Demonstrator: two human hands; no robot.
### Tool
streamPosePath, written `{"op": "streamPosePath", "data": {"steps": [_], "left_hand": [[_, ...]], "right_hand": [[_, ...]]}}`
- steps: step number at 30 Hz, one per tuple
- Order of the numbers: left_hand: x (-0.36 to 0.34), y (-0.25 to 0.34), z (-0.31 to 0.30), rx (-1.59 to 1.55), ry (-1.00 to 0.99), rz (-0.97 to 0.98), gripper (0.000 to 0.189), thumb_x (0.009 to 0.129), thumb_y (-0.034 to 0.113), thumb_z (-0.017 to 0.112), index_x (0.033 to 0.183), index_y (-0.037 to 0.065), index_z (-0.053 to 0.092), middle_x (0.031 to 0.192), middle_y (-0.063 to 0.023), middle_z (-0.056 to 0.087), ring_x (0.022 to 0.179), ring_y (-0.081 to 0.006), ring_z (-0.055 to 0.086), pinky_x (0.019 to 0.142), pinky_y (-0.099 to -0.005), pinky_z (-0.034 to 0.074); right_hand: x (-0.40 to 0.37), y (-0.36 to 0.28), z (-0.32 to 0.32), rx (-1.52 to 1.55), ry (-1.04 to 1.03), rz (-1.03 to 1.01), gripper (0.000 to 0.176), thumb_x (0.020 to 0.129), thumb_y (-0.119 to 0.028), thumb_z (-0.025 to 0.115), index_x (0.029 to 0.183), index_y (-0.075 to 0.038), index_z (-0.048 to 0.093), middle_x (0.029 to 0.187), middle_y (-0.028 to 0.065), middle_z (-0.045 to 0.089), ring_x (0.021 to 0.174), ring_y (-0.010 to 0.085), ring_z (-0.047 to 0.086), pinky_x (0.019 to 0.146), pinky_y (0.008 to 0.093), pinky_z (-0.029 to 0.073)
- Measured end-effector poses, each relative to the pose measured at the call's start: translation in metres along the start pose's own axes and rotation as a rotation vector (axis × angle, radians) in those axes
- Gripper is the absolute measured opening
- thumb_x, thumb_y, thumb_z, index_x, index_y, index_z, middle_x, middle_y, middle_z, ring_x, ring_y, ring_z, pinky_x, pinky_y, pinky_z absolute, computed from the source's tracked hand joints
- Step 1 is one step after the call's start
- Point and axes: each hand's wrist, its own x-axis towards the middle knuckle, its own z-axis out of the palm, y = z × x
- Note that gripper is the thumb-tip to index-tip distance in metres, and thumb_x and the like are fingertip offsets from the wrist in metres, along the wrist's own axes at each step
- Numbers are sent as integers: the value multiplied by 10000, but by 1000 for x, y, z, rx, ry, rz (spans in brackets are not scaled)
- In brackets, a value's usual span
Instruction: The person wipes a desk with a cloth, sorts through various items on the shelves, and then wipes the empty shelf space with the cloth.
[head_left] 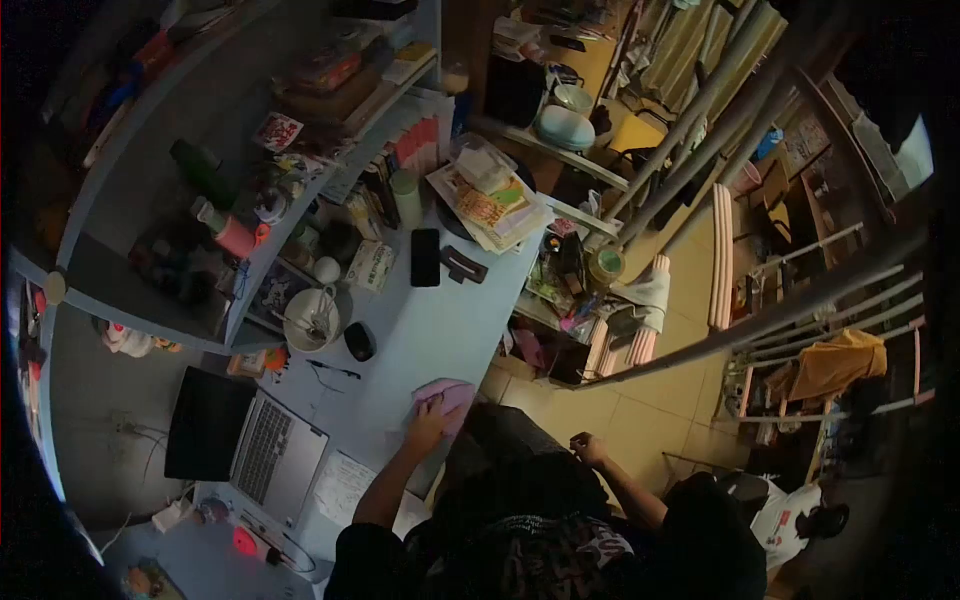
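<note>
A pink cloth (455, 397) lies bunched at the right edge of the pale desk (420, 335), and my left hand (428, 420) presses on it with the fingers curled into it. Away from the desk, my right hand (588, 448) hangs near my lap with its fingers curled; whether it holds anything is too small to tell. Beyond the cloth are a black phone (425, 258), a dark hair clip (464, 266) and a black mouse (360, 341). An open laptop (268, 445) stands left of my left arm, beside a sheet of written paper (345, 487).
A white bowl (312, 320), a green bottle (406, 198) and stacked papers (488, 205) stand at the back of the desk. Shelves rise on the left. A metal pole (740, 335) crosses the right side. Another person (785, 525) is at the lower right.
</note>
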Motion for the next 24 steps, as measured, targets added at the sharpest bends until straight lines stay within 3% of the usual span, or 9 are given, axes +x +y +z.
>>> {"op": "streamPosePath", "data": {"steps": [1,3,7,9,13,16,18,24], "left_hand": [[-16,0,-5,8,-7,19,706,745,165,652,1389,292,392,1334,-215,354,1070,-404,423,899,-476,416],[-55,5,-20,306,-63,207,672,748,187,651,1367,307,418,1330,-201,367,1060,-384,431,888,-470,423],[-106,3,-1,278,-63,282,646,741,194,650,1340,320,443,1326,-189,374,1046,-371,439,881,-469,424],[-112,8,-6,260,-108,263,548,802,159,555,1322,312,478,1349,-154,389,1042,-354,453,904,-426,434],[-92,18,-13,299,-139,244,532,795,162,564,1302,311,497,1368,-145,376,1056,-346,442,913,-429,424],[-70,14,-5,275,-125,273,575,716,189,657,1263,313,531,1331,-141,397,1051,-362,442,874,-442,443],[-52,21,-3,305,-14,255,601,701,177,685,1266,312,531,1349,-141,373,1061,-353,440,874,-426,450],[2,38,-5,203,-124,106,615,703,167,723,1270,308,531,1411,-141,302,1143,-380,408,920,-455,440]], "right_hand": [[2,24,10,15,21,-33,290,842,-256,605,1012,-25,645,901,150,688,766,220,673,701,341,530],[-14,47,26,41,48,-54,268,819,-257,608,973,-46,670,896,164,686,797,254,671,724,358,530],[-45,66,32,-63,92,-4,293,815,-287,617,982,-53,675,908,170,684,856,294,658,774,371,512],[-50,80,41,-23,113,15,307,815,-297,621,988,-49,674,913,175,682,878,308,653,784,374,506],[-66,96,42,71,148,-13,286,847,-263,598,992,-24,658,941,184,674,874,308,644,768,371,495],[-71,97,45,152,174,-6,250,863,-224,575,983,-18,651,930,186,671,851,299,643,758,371,491],[-74,95,44,175,196,-3,230,867,-203,566,978,-19,649,921,186,671,840,294,642,756,371,491],[-55,100,29,-36,224,-13,256,842,-251,585,976,-45,657,914,176,677,854,317,652,749,393,507]]}}
